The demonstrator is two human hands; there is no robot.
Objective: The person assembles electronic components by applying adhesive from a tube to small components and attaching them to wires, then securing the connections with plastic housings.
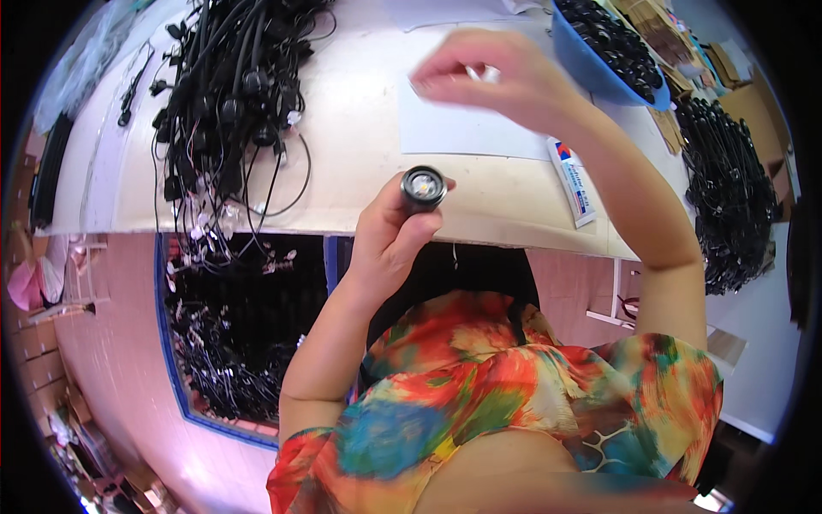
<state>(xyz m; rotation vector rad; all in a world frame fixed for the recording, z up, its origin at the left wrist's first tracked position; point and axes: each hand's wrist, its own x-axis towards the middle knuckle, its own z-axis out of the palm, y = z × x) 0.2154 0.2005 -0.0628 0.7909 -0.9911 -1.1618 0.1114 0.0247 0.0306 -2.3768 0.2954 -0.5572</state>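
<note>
My left hand [383,244] is wrapped round a small black cylindrical LED lamp [423,188], held upright over the table's near edge. The lamp's round front, with a pale yellow LED in it, faces up. Farther off and to the right, my right hand [492,77] is raised above a white sheet of paper [479,133]. Its fingers curl into a pinch and are blurred by motion; anything between them is too small to make out. A white glue tube [572,184] with a blue and red print lies on the table below my right forearm.
Black cables with lamp heads [231,103] lie heaped on the table's left side. A blue basin [591,73] of small black parts stands far right, beside more black cables [728,188]. Below the table edge, a blue-rimmed bin [174,377] holds black wired parts.
</note>
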